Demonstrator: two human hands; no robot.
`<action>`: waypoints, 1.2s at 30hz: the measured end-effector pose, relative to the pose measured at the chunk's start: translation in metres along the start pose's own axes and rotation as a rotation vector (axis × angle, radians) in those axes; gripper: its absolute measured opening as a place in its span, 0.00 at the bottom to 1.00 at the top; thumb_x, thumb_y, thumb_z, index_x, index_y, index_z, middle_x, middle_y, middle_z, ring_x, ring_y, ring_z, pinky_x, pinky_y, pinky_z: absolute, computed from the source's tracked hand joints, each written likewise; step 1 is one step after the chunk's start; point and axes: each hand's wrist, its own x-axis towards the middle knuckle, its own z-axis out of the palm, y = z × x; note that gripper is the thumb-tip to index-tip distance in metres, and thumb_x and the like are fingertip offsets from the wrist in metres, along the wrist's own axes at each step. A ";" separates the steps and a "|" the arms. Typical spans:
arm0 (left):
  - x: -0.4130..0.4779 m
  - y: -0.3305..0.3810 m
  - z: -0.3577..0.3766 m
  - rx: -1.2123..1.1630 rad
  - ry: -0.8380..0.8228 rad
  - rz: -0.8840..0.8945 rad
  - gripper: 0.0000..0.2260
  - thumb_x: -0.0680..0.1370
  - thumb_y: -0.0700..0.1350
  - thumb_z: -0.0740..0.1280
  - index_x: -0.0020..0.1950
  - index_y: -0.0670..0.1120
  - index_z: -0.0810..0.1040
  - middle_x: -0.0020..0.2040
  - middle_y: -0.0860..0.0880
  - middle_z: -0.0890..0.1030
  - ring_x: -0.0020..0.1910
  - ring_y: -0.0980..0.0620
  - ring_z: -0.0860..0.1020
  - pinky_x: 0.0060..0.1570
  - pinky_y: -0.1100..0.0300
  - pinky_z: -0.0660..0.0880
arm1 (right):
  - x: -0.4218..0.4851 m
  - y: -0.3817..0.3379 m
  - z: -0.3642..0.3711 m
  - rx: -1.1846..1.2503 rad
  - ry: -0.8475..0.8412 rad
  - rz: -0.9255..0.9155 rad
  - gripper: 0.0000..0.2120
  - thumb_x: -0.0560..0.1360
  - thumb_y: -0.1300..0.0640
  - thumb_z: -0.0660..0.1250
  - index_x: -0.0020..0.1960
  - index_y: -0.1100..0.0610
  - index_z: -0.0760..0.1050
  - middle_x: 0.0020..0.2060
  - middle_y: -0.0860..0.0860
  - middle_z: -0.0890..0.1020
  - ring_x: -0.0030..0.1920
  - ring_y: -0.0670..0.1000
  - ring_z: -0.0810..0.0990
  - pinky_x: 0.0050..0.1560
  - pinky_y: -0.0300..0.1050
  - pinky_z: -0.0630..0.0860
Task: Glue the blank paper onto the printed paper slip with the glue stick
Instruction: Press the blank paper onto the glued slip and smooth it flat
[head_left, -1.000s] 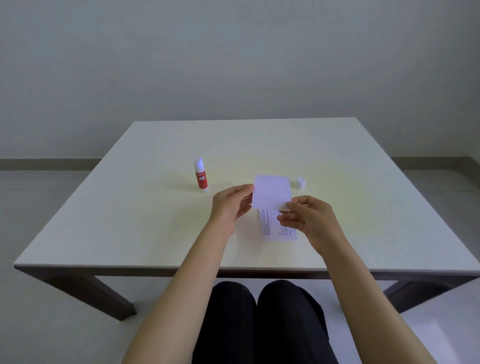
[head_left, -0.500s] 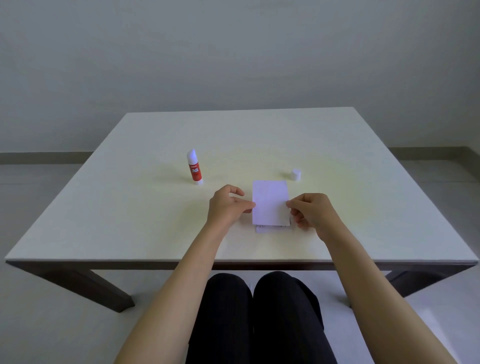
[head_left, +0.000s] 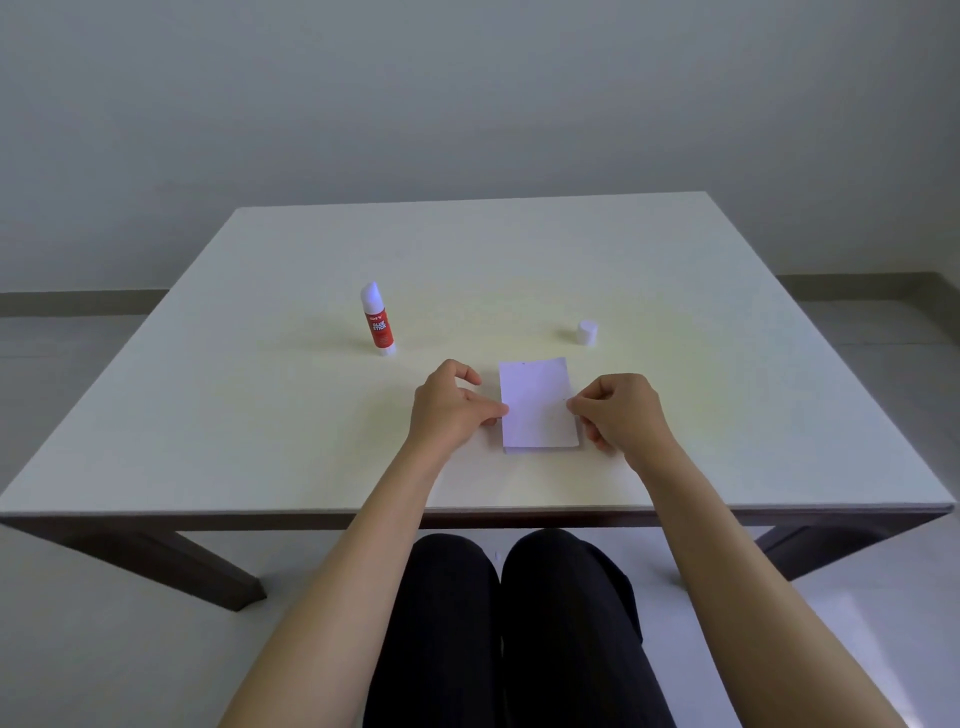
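Pale cream table (head_left: 727, 364) takes up most of the view, with the blank paper (head_left: 537, 402) lying flat near its front edge, laid over the printed paper slip (head_left: 519, 450), of which only a thin strip shows below. Left hand (head_left: 449, 408) pinches the blank sheet's left edge with fingers curled; right hand (head_left: 621, 410) pinches its right edge likewise. Such paper looks light and limp, likely to slide or curl, so the side edges are the sensible hold, then pressing flat. Glue stick (head_left: 378, 322) stands upright and uncapped, well left of the sheets; its cap (head_left: 587, 332) sits apart, behind the right hand. No containers are in view
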 end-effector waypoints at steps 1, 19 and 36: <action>0.000 0.000 0.000 0.007 0.000 0.004 0.17 0.66 0.40 0.76 0.42 0.50 0.69 0.38 0.47 0.85 0.36 0.52 0.83 0.35 0.63 0.69 | 0.000 0.000 0.000 -0.016 0.003 -0.006 0.09 0.70 0.66 0.68 0.31 0.61 0.74 0.19 0.51 0.74 0.15 0.47 0.67 0.17 0.33 0.62; 0.002 0.000 0.003 0.104 0.011 0.029 0.16 0.66 0.40 0.77 0.42 0.47 0.70 0.38 0.47 0.85 0.39 0.51 0.83 0.42 0.58 0.74 | 0.002 0.001 0.004 -0.112 0.036 -0.039 0.09 0.68 0.66 0.67 0.30 0.60 0.74 0.20 0.53 0.76 0.16 0.49 0.70 0.19 0.35 0.68; 0.005 -0.004 0.012 0.254 0.062 0.171 0.17 0.64 0.40 0.77 0.39 0.46 0.68 0.31 0.52 0.80 0.42 0.45 0.80 0.41 0.52 0.74 | -0.001 -0.003 0.014 -0.264 0.094 -0.111 0.06 0.66 0.69 0.62 0.33 0.61 0.68 0.28 0.57 0.75 0.29 0.57 0.71 0.33 0.45 0.70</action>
